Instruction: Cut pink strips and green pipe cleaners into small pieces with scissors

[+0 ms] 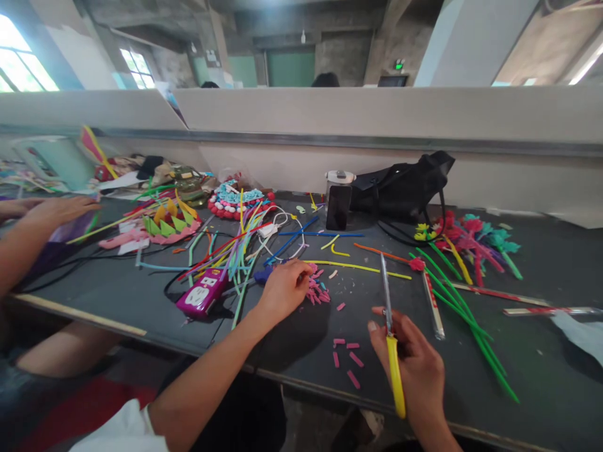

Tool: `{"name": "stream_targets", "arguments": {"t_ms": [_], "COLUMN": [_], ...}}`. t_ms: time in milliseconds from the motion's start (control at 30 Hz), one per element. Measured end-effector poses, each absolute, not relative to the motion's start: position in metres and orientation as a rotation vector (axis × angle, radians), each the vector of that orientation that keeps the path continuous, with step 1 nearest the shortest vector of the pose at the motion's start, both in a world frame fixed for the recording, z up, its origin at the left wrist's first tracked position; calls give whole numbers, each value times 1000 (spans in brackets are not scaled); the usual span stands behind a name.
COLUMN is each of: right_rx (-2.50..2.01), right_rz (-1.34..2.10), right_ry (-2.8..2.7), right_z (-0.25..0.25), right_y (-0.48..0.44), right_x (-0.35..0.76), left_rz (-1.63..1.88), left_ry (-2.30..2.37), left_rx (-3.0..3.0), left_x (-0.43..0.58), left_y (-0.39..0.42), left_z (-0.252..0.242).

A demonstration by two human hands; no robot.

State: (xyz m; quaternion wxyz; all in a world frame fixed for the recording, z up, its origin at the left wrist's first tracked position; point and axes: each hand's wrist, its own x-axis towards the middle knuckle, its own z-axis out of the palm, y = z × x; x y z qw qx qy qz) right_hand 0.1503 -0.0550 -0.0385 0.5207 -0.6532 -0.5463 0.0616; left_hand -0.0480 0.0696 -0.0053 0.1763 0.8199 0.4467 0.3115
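My right hand is closed round a pair of scissors with yellow handles, the blades pointing up and away from me. My left hand reaches over the table, its fingers curled together at the edge of a pile of short pink pieces. Whatever those fingertips pinch, if anything, is hidden. Between my hands, several loose pink pieces lie scattered near the table's front edge. Beside the left hand, something blue shows, partly covered.
Left of my hands lie a purple power strip and a bundle of coloured pipe cleaners. Green stems and fluffy flowers lie right. A phone and black bag stand behind. Another person's hand works far left.
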Motion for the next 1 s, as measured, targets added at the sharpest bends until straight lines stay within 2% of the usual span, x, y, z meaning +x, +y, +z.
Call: {"name": "stream_targets", "arguments": {"t_ms": [367, 600, 833, 933, 1000], "right_rx": [-1573, -1549, -1535, -1551, -1555], "right_rz": [291, 358, 281, 201, 114], "right_ry": [-1238, -1196, -1275, -1316, -1360], "right_z": [-44, -46, -42, -43, -47], "right_y": [-54, -53, -53, -54, -55], "right_x": [155, 156, 153, 152, 150], "left_rz": [690, 378, 240, 284, 471], "left_ry": [1084, 854, 833, 819, 877], "left_rx": [2435, 2602, 2792, 2730, 2498], "left_x": [-43, -27, -16, -14, -14], "left_y": [61, 37, 17, 18, 22], "left_z": [-10, -12, -20, -23, -21]}}
